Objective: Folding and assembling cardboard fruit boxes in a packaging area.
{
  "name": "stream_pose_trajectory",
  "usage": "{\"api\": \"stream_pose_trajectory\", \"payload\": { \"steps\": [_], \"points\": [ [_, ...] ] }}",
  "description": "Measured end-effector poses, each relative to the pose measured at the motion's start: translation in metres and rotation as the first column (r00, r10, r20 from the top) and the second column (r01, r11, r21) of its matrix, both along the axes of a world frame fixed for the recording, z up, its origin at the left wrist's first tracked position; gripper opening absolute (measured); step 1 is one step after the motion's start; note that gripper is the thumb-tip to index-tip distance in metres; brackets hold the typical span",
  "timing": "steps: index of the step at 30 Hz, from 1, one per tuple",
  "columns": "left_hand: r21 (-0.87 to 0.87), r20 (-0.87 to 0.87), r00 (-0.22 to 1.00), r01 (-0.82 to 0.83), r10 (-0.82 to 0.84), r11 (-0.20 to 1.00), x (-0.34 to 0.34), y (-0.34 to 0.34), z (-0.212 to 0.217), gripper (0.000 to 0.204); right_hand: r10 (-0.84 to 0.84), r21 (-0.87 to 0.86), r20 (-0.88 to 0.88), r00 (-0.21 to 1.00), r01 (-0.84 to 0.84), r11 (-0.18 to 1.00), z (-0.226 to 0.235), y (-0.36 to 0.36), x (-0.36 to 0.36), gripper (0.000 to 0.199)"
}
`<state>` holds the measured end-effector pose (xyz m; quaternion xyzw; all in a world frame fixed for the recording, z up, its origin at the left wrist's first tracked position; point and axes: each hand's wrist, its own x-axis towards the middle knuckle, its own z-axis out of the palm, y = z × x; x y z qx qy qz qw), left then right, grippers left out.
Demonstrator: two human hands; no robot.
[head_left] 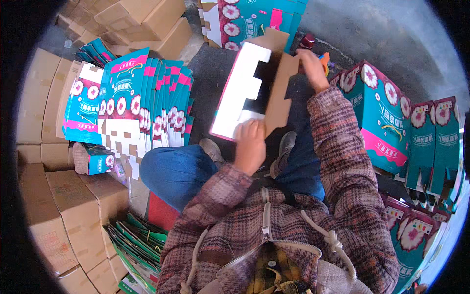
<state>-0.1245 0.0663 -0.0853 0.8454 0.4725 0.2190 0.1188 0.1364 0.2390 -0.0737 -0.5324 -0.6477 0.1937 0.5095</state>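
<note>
A partly unfolded cardboard carton point(239, 81) stands between my knees, its white notched flap on the left and its brown notched flaps on the right. Its interior is dark. My left hand point(252, 147) grips the near end, fingers over the white edge. At the far right corner, my right hand point(314, 68) has its fingers closed at the brown flap point(282, 90); the fingertips are partly hidden. Just beyond that hand lie an orange tool-like thing point(324, 61), only partly seen, and a dark red round-topped object point(307, 41).
Flattened teal-and-pink cartons point(166, 100) stand in a row on the left. Brown boxes point(73, 215) are stacked behind them. A formed teal carton point(387, 117) and several others stand on the right. More printed cardboard point(254, 22) lies ahead; green flat packaging point(137, 245) sits at lower left.
</note>
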Motion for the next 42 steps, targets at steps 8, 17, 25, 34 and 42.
{"api": "stream_pose_trajectory", "payload": {
  "steps": [8, 17, 25, 34, 42],
  "points": [
    [-0.349, 0.114, 0.992, -0.015, 0.059, 0.937, -0.105, 0.013, 0.017, 0.030, 0.360, -0.607, 0.045, 0.932, -0.260, 0.751, 0.025, -0.014, -0.011, 0.086],
    [0.301, -0.135, 0.952, -0.226, 0.276, 0.927, -0.076, 0.034, -0.008, 0.049, 0.412, -0.340, 0.484, 0.772, -0.268, 0.901, 0.034, -0.043, -0.037, 0.078],
    [0.096, -0.079, 0.990, -0.109, 0.116, 0.989, -0.067, 0.029, -0.002, 0.054, 0.423, -0.254, 0.798, 0.429, -0.398, 0.882, 0.006, -0.053, -0.055, 0.075],
    [0.049, 0.071, 0.995, -0.070, 0.066, 0.996, -0.075, 0.029, -0.002, 0.047, 0.505, -0.311, 0.727, 0.465, -0.432, 0.847, 0.013, -0.054, -0.054, 0.060],
    [-0.765, 0.604, 0.274, -0.066, 0.749, 0.641, -0.148, 0.066, -0.038, 0.060, 0.064, -0.264, 0.300, 0.952, 0.018, 0.964, -0.011, 0.004, -0.006, 0.057]
  ]
}}
